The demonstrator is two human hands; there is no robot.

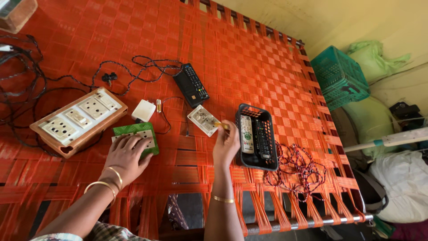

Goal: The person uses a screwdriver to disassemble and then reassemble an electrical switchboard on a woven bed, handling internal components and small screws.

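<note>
L hand [127, 156] flat on green board [136, 136], R hand [226, 145] – small yellow tool [221, 125] at white socket [203, 119]

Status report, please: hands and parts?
Left hand flat on green board. Right hand holds small yellowish tool at white socket. Black basket beside.
</note>
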